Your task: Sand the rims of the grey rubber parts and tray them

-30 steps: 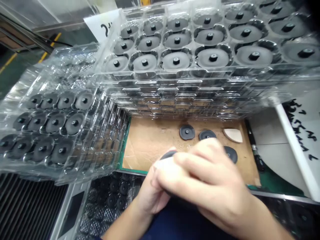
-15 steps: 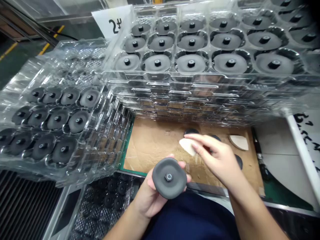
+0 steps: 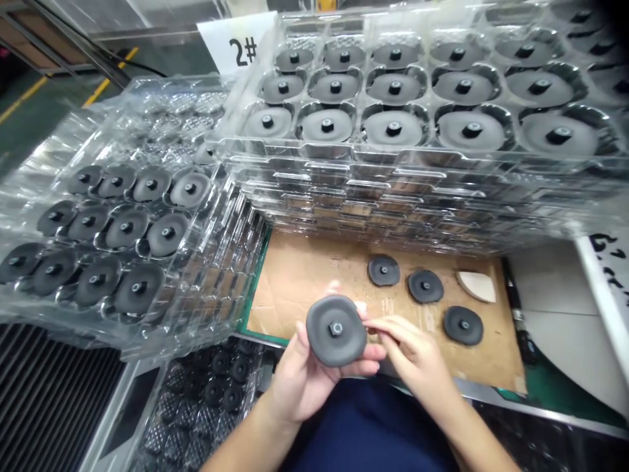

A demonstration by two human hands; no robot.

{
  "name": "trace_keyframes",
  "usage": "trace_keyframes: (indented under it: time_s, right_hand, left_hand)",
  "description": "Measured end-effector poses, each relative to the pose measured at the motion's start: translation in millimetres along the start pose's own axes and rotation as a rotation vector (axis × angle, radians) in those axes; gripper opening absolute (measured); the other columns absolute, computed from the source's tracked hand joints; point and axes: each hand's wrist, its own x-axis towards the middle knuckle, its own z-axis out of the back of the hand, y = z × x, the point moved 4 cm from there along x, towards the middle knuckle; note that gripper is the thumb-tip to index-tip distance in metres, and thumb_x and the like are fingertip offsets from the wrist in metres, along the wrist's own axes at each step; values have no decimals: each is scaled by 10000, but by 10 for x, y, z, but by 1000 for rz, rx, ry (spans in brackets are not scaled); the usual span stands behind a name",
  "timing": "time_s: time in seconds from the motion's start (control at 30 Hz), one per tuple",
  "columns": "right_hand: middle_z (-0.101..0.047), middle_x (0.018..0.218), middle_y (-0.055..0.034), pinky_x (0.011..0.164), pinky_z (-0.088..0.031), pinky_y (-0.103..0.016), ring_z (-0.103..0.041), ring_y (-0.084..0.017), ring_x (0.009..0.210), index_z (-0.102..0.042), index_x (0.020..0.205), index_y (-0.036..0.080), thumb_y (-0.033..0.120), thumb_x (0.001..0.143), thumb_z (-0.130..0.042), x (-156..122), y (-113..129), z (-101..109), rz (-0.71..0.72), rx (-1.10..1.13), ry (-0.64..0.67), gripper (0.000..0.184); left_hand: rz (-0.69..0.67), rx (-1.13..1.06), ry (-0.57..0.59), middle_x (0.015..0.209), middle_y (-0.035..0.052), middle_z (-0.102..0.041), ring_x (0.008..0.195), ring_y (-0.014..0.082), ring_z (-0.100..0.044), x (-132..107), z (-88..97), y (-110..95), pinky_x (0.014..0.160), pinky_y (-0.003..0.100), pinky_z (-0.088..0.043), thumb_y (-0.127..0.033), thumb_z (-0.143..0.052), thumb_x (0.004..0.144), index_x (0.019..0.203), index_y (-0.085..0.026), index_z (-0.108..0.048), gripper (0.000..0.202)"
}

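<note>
My left hand (image 3: 307, 387) holds a dark grey, rounded disc (image 3: 324, 341) from below, its thumb along the left edge. A short hex-shaped stub stands at the middle of the disc, facing up at me. My right hand (image 3: 417, 354) pinches a thin white wedge-shaped pad (image 3: 362, 307) at the disc's right edge. Most of that pad is hidden behind the disc and my fingers, so I cannot tell exactly where it touches. To the right, three similar discs lie on the cardboard: one disc (image 3: 384, 270), another (image 3: 425, 286) and a third (image 3: 463, 325).
A cream wedge-shaped piece (image 3: 477, 286) lies at the right of the cardboard sheet (image 3: 289, 275). Behind rises a stack of clear plastic trays (image 3: 344, 190) holding discs. More disc-filled trays (image 3: 196, 262) stand at left. A white paper (image 3: 230, 49) reads "2#".
My right hand has moved left and down, bringing the white pad to the disc's edge. My left hand has raised the disc slightly. Discs on the cardboard have come into fuller view.
</note>
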Motion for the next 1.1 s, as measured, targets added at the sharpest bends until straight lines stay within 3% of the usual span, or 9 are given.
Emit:
trace_keyframes:
  time_s: [0.1,0.23,0.3,0.4,0.53,0.7,0.87,1.0,1.1]
  right_hand:
    - [-699,808,-45,691,-523,-305,-650,-180,756,-708,898,220,193,878,-462,-86,-60,-26,-37,2,-20,249]
    - [-694,818,-54,715,-517,-325,-645,-193,786,-709,862,210,211,862,-504,-153,-108,81,-104,9,-149,205]
    - [-684,863,-56,711,-519,-300,-636,-180,793,-698,873,208,232,854,-538,-172,-48,199,-122,19,-212,163]
    - [-666,875,-23,693,-511,-234,-614,-137,771,-678,921,242,241,842,-589,-196,121,356,-120,113,-265,119]
    - [-666,861,18,712,-486,-193,-602,-108,787,-671,972,301,217,829,-628,-194,326,397,-121,392,-196,171]
    - [-670,769,8,643,-453,-215,-574,-110,692,-718,865,244,249,748,-717,-158,410,307,-240,580,84,117]
    - [-658,761,2,681,-447,-244,-579,-123,712,-725,840,220,259,712,-746,-186,396,313,-264,751,179,136]
    - [-588,658,20,620,-409,-216,-522,-105,637,-711,791,194,264,630,-809,-242,235,277,-346,876,163,201]
    - [-553,672,29,628,-421,-203,-513,-92,634,-647,758,204,394,593,-823,-254,36,218,-446,1028,75,307]
  left_hand:
    - [-320,417,-69,1142,50,-636,916,216,-658,-10,-23,-144,888,390,-488,-446,-595,784,1402,-392,-263,703]
    - [-657,1132,55,1205,40,-569,1111,243,-547,-9,-162,-228,986,453,-401,-27,-730,641,1415,-466,-7,1147]
    - [-789,1330,172,1190,59,-556,1099,226,-546,1,-224,-211,954,434,-437,-9,-721,633,1427,-407,55,1179]
    - [-916,1467,267,1152,106,-548,1066,195,-556,-6,-269,-168,928,373,-472,-112,-723,681,1446,-246,86,1121]
    - [-800,1471,232,1138,123,-560,1049,213,-574,-39,-226,-104,927,381,-480,-274,-708,727,1448,-214,95,1081]
    - [-644,1388,198,1115,101,-576,1042,239,-578,-94,-160,-42,947,428,-447,-409,-680,730,1451,-262,64,1046]
    - [-332,1272,211,1085,42,-605,1027,226,-571,-64,-163,55,975,428,-386,-508,-642,726,1434,-335,48,1003]
    - [-115,1229,168,1109,59,-612,1062,224,-556,-23,-190,146,996,381,-352,-505,-660,711,1430,-270,-162,905]
    - [-13,1180,75,1053,85,-659,1003,234,-583,16,-174,169,927,351,-404,-565,-629,702,1215,-185,-538,645]
